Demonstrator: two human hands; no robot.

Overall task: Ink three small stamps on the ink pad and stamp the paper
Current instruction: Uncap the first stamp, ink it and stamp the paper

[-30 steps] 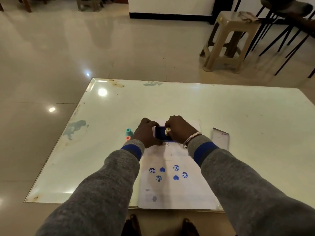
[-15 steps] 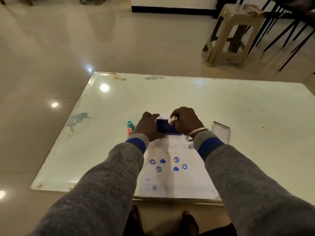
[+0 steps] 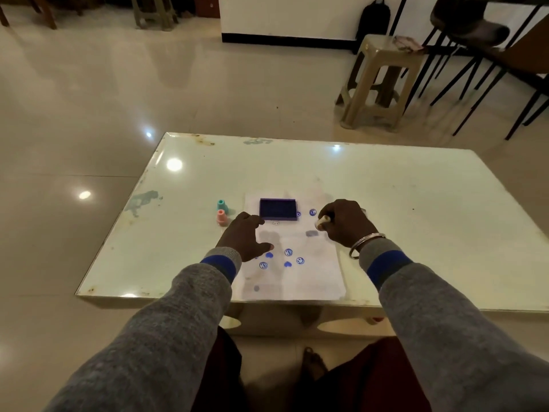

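A teal stamp [image 3: 222, 205] and a pink stamp [image 3: 221, 217] stand upright on the tabletop [image 3: 416, 203], just left of the ink pad [image 3: 278, 209], the pink one nearer the person. The ink pad, lid off, rests on the far end of the paper [image 3: 309, 278]. Nearer than the pad and slightly left, the left hand [image 3: 245, 237] lies flat on the paper, fingers spread and holding nothing, pinning the sheet. Blue faces and hearts already dot the paper below the pad, with more prints just to the pad's right. Right of the pad, the right hand [image 3: 344, 224] is curled closed around a white stamp [image 3: 321, 223], its pale end poking out toward the pad and tilted, just above the paper's right edge. The step in hand appears to be carrying the inked stamp to a bare patch. Done well, that means turning the stamp upright, lowering it straight onto clear paper away from the earlier prints, pressing evenly without rocking, and lifting cleanly while the left hand holds the sheet down.
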